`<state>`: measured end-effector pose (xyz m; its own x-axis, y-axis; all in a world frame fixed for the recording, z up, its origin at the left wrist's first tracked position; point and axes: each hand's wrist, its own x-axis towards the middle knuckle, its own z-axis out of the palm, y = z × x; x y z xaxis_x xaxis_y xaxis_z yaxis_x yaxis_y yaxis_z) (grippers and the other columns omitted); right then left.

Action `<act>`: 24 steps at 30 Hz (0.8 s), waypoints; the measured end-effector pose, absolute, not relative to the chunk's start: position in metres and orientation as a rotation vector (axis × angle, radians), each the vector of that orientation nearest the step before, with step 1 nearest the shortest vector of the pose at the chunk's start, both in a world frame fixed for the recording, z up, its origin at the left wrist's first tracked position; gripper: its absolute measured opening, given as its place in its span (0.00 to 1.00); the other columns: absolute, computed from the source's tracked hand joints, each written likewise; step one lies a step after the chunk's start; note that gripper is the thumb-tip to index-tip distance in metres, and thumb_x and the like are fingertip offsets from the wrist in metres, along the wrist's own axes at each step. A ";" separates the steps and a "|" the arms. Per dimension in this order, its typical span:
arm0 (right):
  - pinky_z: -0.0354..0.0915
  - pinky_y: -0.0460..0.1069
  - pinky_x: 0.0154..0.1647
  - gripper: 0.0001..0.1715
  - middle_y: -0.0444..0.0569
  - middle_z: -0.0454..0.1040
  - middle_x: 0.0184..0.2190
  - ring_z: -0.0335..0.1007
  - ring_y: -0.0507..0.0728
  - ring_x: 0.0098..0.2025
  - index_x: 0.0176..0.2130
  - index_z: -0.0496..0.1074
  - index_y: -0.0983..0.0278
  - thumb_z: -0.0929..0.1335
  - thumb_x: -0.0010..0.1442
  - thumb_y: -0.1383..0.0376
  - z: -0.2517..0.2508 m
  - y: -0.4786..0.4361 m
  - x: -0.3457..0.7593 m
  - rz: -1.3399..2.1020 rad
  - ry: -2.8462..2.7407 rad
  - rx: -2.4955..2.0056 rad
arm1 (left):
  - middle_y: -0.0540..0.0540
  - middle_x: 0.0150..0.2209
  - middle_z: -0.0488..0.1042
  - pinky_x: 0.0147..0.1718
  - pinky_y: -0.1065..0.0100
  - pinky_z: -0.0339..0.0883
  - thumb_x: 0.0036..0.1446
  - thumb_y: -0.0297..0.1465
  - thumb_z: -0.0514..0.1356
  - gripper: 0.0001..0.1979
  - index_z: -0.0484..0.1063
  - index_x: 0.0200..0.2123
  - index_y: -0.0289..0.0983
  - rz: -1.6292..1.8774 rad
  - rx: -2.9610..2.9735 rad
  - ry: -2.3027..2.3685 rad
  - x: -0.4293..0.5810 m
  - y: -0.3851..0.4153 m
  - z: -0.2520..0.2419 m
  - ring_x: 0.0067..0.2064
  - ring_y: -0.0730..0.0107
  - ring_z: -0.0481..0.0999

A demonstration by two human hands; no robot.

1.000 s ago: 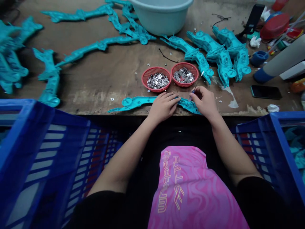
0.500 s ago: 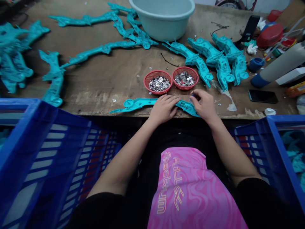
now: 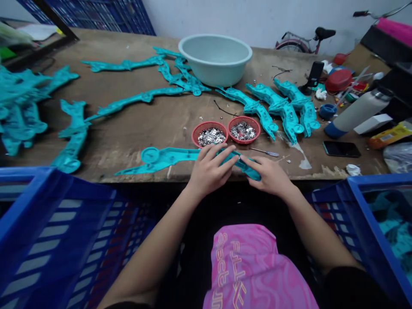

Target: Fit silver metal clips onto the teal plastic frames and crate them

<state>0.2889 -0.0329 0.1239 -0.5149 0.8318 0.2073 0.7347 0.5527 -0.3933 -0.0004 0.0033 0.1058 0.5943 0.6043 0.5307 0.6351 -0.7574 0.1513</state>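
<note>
A long turquoise plastic part (image 3: 169, 158) lies along the table's front edge under both hands. My left hand (image 3: 212, 168) is laid over its middle, closed on it with bent fingers. At the right end, my right hand (image 3: 270, 174) grips the part between thumb and fingers, its index fingertip close to the left fingertips. A small dark, shiny spot shows between those tips, too small to name. Just beyond the right hand lies a thin screwdriver (image 3: 265, 152). Two red baskets, one on the left (image 3: 194, 136) and one on the right (image 3: 258, 129), hold small silvery metal pieces.
Several similar turquoise parts (image 3: 257, 107) lie at the right, with more on the left (image 3: 28, 94). A pale basin (image 3: 215, 64) stands at the back. A phone (image 3: 341, 149) and bottle (image 3: 360, 111) are at the right. Blue crates flank me, left (image 3: 80, 201) and right (image 3: 357, 184).
My right hand has let go of the screwdriver, which now lies on the table, and has taken the part's right end. The part has shifted left. My view has tilted up.
</note>
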 end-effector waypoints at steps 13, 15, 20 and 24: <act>0.73 0.60 0.65 0.46 0.66 0.81 0.65 0.79 0.73 0.64 0.79 0.67 0.69 0.70 0.68 0.58 0.124 0.152 0.332 0.095 -1.883 -2.036 | 0.44 0.49 0.89 0.50 0.45 0.84 0.64 0.26 0.64 0.24 0.80 0.61 0.51 -1.275 -2.888 -0.727 -0.019 -0.011 0.074 0.52 0.52 0.87; 0.73 0.60 0.64 0.46 0.67 0.81 0.64 0.79 0.73 0.63 0.79 0.67 0.69 0.70 0.69 0.57 0.118 0.163 0.329 0.083 -1.863 -2.068 | 0.44 0.50 0.89 0.51 0.47 0.84 0.63 0.26 0.65 0.27 0.78 0.63 0.51 -1.320 -2.852 -0.730 -0.032 -0.002 0.082 0.53 0.52 0.86; 0.73 0.60 0.59 0.47 0.71 0.81 0.61 0.80 0.75 0.60 0.80 0.65 0.69 0.71 0.70 0.55 0.112 0.182 0.327 0.071 -1.867 -2.149 | 0.40 0.61 0.83 0.63 0.34 0.75 0.63 0.33 0.69 0.22 0.80 0.60 0.53 -1.134 -2.425 -1.137 -0.113 0.091 0.095 0.65 0.42 0.80; 0.73 0.61 0.58 0.47 0.72 0.81 0.60 0.80 0.75 0.60 0.80 0.65 0.68 0.72 0.71 0.51 0.116 0.182 0.325 0.064 -1.911 -2.195 | 0.29 0.75 0.68 0.73 0.20 0.51 0.64 0.41 0.67 0.27 0.75 0.62 0.34 -1.080 -2.046 -1.749 -0.213 0.182 0.113 0.79 0.30 0.58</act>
<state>0.3253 0.1825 0.1164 0.1488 0.9819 0.1174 0.9719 -0.1233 -0.2007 -0.2126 0.1824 0.1135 0.0102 0.7495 0.6619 0.9274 -0.2546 0.2740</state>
